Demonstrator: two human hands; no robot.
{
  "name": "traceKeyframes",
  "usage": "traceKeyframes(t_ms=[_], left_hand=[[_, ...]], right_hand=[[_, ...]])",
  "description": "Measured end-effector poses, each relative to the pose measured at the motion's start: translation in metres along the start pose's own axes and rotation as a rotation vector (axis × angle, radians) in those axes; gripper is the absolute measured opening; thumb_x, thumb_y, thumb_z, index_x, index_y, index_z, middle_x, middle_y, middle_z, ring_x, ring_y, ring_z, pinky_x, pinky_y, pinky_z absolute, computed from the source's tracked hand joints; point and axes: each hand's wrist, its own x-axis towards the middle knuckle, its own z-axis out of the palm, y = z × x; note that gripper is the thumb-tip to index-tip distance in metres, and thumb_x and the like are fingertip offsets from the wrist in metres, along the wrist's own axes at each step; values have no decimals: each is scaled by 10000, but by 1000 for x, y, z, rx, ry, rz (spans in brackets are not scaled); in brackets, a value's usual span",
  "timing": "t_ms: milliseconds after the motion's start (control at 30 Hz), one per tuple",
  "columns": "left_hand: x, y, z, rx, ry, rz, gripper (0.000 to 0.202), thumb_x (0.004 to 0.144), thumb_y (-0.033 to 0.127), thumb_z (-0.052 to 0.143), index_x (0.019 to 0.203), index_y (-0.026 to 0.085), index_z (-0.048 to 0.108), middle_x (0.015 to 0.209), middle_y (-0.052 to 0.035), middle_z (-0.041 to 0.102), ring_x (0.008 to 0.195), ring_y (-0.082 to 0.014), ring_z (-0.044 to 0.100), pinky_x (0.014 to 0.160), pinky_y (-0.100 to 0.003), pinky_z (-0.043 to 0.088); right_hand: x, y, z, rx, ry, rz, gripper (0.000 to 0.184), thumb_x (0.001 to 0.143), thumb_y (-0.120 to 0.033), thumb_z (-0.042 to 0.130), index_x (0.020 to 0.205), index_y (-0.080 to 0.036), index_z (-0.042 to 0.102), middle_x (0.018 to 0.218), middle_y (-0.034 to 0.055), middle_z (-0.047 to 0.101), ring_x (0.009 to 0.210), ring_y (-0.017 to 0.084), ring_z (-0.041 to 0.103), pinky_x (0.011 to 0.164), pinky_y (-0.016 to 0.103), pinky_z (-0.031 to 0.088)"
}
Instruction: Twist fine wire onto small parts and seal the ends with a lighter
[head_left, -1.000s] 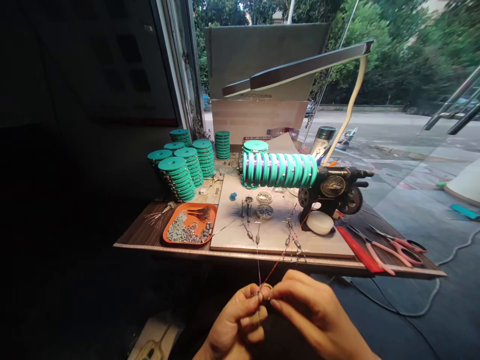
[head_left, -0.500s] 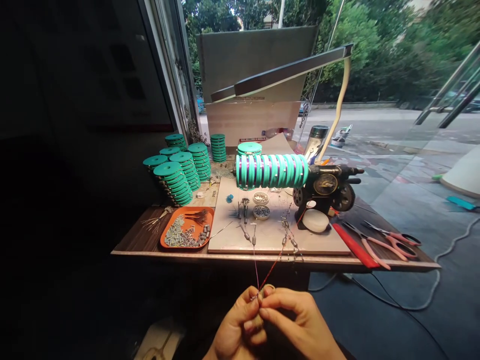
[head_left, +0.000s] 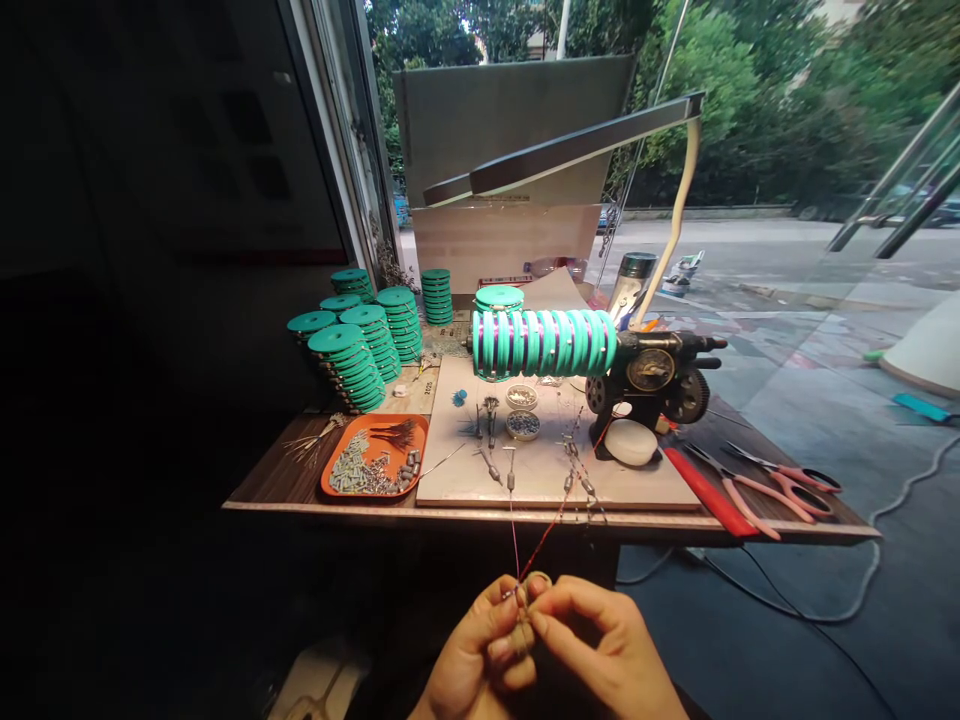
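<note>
My left hand (head_left: 474, 658) and my right hand (head_left: 600, 650) meet fingertip to fingertip below the table's front edge. Both pinch the end of a thin red line (head_left: 541, 543) where a small ring and metal fitting sit. The line runs up over the table edge to small metal fittings (head_left: 576, 478) on the pale work board (head_left: 540, 470). Behind the board a row of teal spools (head_left: 544, 343) is mounted on a black hand-crank winder (head_left: 656, 378).
Stacks of teal spools (head_left: 352, 345) stand at the back left. An orange tray (head_left: 375, 455) holds small metal parts. Two small bowls (head_left: 523, 410) sit mid-board, a white oval block (head_left: 630, 442) by the winder. Pink-handled scissors (head_left: 780, 480) and a red strip (head_left: 709, 505) lie at right.
The view shifted slightly down and right between the oldest frame and now. My hands moved closer together and stay pinched on the line's end.
</note>
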Motion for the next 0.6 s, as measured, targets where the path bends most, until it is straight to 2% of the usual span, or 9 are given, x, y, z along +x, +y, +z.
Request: traceKeyframes(t_ms=[133, 233, 333, 467, 600], left_hand=[[-1, 0, 1, 61, 21, 7, 216, 576, 187, 798, 704, 96, 649, 442, 90, 345, 365, 22, 151, 340, -75, 157], [-2, -2, 2, 147, 51, 32, 255, 561, 199, 803, 725, 85, 644, 463, 78, 388, 361, 31, 172, 349, -85, 163], [-4, -2, 3, 210, 66, 40, 235, 584, 235, 786, 669, 102, 612, 387, 98, 335, 330, 20, 186, 350, -103, 164], [-7, 0, 4, 275, 110, 61, 282, 560, 262, 790, 670, 107, 582, 364, 97, 347, 318, 11, 198, 350, -123, 158], [-8, 2, 5, 296, 95, 62, 234, 591, 242, 745, 684, 107, 578, 365, 79, 402, 292, 5, 222, 339, -137, 148]], right_hand=[[8, -19, -11, -92, 9, -190, 142, 809, -247, 547, 838, -160, 656, 711, 43, 617, 656, 164, 586, 594, 236, 457], [16, -32, -14, -298, -59, -258, 161, 757, -195, 579, 893, -143, 648, 703, 50, 609, 662, 178, 570, 587, 263, 442], [23, -36, -12, -421, -121, -208, 129, 776, -181, 538, 756, -144, 660, 639, 45, 609, 614, 172, 555, 563, 268, 413], [26, -35, -10, -338, -169, -78, 147, 782, -183, 546, 682, -157, 651, 636, 22, 637, 587, 144, 565, 552, 233, 405], [28, -36, -11, -284, -179, -23, 161, 782, -211, 548, 673, -157, 652, 617, 11, 637, 577, 142, 563, 542, 218, 409]])
